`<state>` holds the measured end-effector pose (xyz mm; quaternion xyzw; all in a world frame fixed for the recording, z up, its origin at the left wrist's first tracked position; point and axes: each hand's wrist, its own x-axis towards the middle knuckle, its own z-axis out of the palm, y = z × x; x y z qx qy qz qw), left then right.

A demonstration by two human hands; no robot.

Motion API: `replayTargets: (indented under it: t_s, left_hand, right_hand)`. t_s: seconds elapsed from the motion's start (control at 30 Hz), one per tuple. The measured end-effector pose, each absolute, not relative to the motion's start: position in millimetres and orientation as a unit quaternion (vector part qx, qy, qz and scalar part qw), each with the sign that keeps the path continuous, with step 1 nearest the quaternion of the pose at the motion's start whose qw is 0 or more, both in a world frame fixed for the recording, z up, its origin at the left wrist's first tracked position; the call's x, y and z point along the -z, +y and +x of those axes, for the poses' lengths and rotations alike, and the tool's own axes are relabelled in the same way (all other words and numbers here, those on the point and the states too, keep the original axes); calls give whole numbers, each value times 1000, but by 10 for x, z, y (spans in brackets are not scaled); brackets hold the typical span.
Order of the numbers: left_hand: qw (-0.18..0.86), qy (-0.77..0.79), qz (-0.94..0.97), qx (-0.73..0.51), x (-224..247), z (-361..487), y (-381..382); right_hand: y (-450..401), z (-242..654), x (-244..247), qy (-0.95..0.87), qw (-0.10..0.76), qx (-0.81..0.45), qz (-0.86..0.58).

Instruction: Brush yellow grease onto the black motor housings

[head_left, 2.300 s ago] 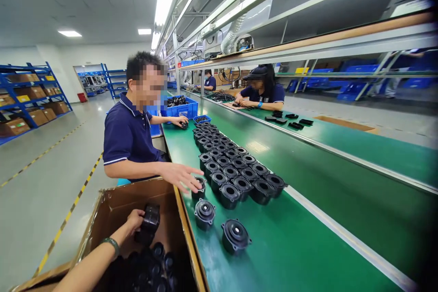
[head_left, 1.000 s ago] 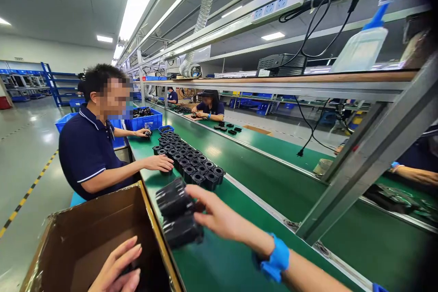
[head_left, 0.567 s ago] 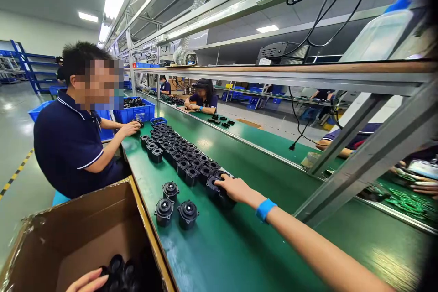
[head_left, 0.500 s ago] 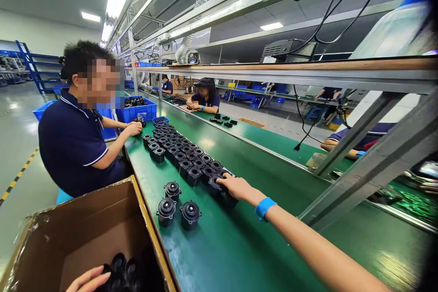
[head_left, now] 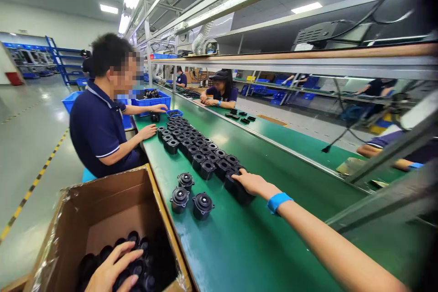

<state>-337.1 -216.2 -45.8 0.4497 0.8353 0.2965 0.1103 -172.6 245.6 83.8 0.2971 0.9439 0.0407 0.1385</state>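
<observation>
My left hand (head_left: pixel 114 267) is inside the cardboard box (head_left: pixel 73 200), its fingers spread over a heap of black round parts (head_left: pixel 106 252); it touches the heap but grips nothing I can see. My right hand (head_left: pixel 255 183) rests at the near end of a block of black round housings (head_left: pixel 207 169), its fingers closed on the end housing (head_left: pixel 236 187). My palm and fingers partly hide that housing. Three black housings with stepped round tops (head_left: pixel 203 205) stand apart on the green bench, between the box and the block.
On the left a co-worker (head_left: pixel 106 118) sits with both hands at the bench (head_left: pixel 273 246). Beyond them are a blue bin (head_left: pixel 155 101) of dark parts and a small blue tray (head_left: pixel 175 113). A metal frame post (head_left: pixel 376 191) slants down at right, under a shelf (head_left: pixel 308 61).
My left hand has reached further into the box, over the parts. My right hand stays at the block's near end. The view has swung left. The co-worker's hands have moved apart.
</observation>
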Motion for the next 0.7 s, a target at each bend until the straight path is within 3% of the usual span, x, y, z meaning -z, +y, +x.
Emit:
replayTargets:
  t_s: [0.17,0.33,0.47,0.57,0.7]
  left_hand:
    - [157,946,282,-16,217,-3481,-2311]
    - [188,949,254,-1,342,-4110,-2041]
    - [210,936,279,-38,685,-4571,-1673]
    - [231,926,295,-39,1021,-4659,-1605]
    - [256,903,344,-11,1462,-4535,-1724]
  right_hand:
    - [2100,-1887,-1127,948,104,-83,288]
    - [985,-2013,-1109,994,43,-17,104]
    - [188,-1848,-523,967,72,186,-157]
    - [51,-1736,76,955,61,183,-224]
    - [140,-1753,718,949,-15,108,-295]
